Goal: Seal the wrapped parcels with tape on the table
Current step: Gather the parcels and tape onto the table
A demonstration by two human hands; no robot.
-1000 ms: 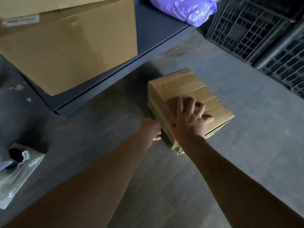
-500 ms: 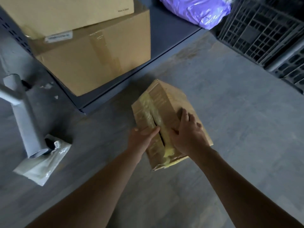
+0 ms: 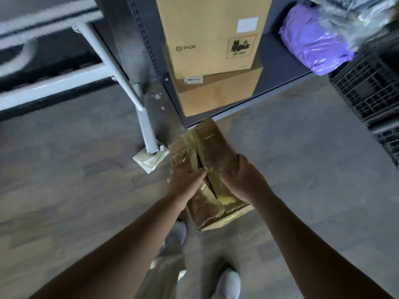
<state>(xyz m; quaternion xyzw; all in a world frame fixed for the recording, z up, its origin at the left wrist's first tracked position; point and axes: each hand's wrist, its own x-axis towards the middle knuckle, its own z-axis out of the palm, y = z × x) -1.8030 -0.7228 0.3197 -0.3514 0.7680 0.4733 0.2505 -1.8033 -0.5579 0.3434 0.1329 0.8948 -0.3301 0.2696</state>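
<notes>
Both our hands hold the brown cardboard parcel [image 3: 212,152] banded with yellowish tape [image 3: 191,145], clear of the floor [image 3: 302,190] just in front of the dark grey metal shelf [image 3: 280,67]. Our left hand [image 3: 183,182] clasps its left side, thumb lying over the top seam, while our right hand [image 3: 246,180] has its fingers [image 3: 243,162] curled round the right edge.

Both bare forearms reach forward from the lower corners and converge, wrists near each other. Left hand [image 3: 185,183] grips the near-left side of a brown cardboard parcel bound in yellowish tape [image 3: 216,147], one digit laid across its top toward the centre seam. Right hand [image 3: 245,180] clasps the right edge, fingers curled over the side and mostly hidden.
</notes>
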